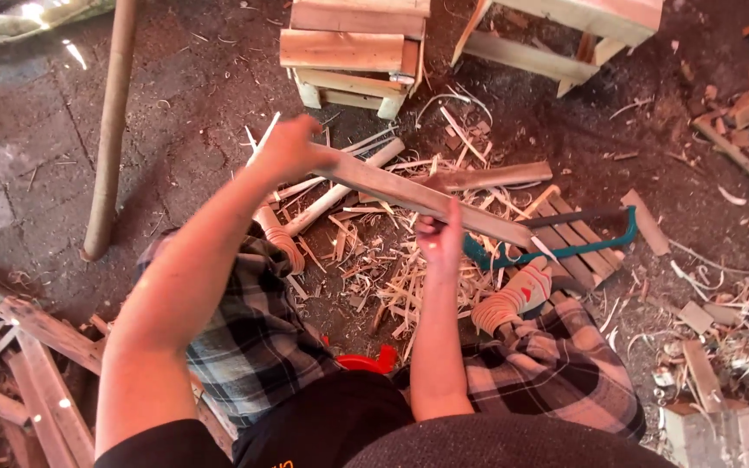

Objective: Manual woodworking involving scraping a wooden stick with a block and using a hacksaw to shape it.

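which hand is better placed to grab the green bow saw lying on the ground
Right. The right hand grips the wooden slat just beside the green bow saw, while the left hand holds the slat's far end.

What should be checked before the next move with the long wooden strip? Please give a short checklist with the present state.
1. Left hand grips the far end of the wooden strip: ok.
2. Right hand holds the strip near its middle: ok.
3. Strip off the ground: ok.
4. Green bow saw lies apart from both hands: ok.
5. Ground free of shavings: not ok.
6. Strip free of cracks: cannot tell.
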